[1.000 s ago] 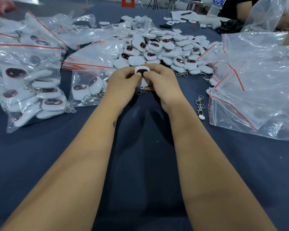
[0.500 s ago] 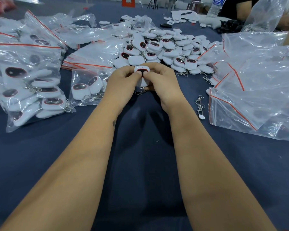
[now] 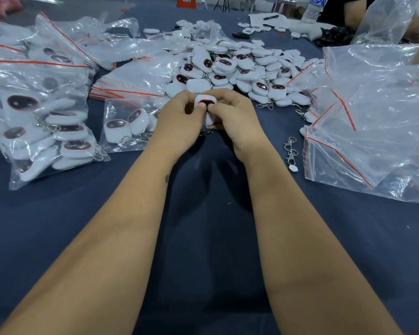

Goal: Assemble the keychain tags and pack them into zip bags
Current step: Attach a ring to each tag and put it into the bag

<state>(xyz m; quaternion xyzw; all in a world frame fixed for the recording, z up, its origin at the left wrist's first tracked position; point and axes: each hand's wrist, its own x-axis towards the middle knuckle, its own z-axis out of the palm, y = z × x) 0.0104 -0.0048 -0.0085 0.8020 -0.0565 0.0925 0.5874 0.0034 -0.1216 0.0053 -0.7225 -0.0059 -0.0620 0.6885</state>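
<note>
Little moved since earlier frame: both thumbs now meet on white rounded plastic keychain tag. Left hand, right hand pinch it above dark blue tablecloth, fingers curled.

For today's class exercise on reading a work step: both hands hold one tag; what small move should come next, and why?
Probably carry the tag left into the small bag. Both the left hand and right hand pinch it, its chain seems to hang below, and that bag, holding few tags, lies beside the left hand.
</note>
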